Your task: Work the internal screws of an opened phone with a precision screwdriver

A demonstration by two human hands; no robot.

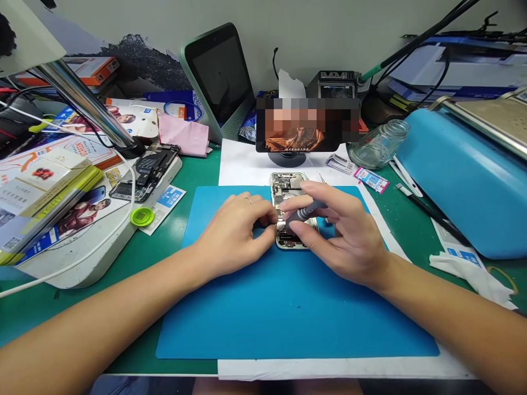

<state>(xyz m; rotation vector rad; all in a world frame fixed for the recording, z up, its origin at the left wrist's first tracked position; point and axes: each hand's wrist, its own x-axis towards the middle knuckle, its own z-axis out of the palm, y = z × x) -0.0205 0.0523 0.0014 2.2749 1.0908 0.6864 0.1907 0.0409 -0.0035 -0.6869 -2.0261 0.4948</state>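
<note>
Desk lamp [82, 90] stands at your far left, above a pile of printed boxes [49, 181]. Just right of the pile, a second dismantled phone [144, 174] lies on a white stand [96, 247], with a lime-green cap [142, 217] near it. Next comes your left hand [234, 227], thumb and index drawn together at the left edge of the opened smartphone [289, 186]; you can't tell from here whether they pinch anything small. That smartphone lies flat at the far part of the blue mat [288, 312], its long axis running near to far, between your hands; both are close, neither clearly nearer. Your right hand [346, 233] grasps a grey knurled screwdriver [307, 212] between thumb and fingers, slanting left and nearward over the phone's near half; whether its tip touches is hidden. Farther right sit a glass jar [379, 145] and black-handled tweezers [430, 211].
</note>
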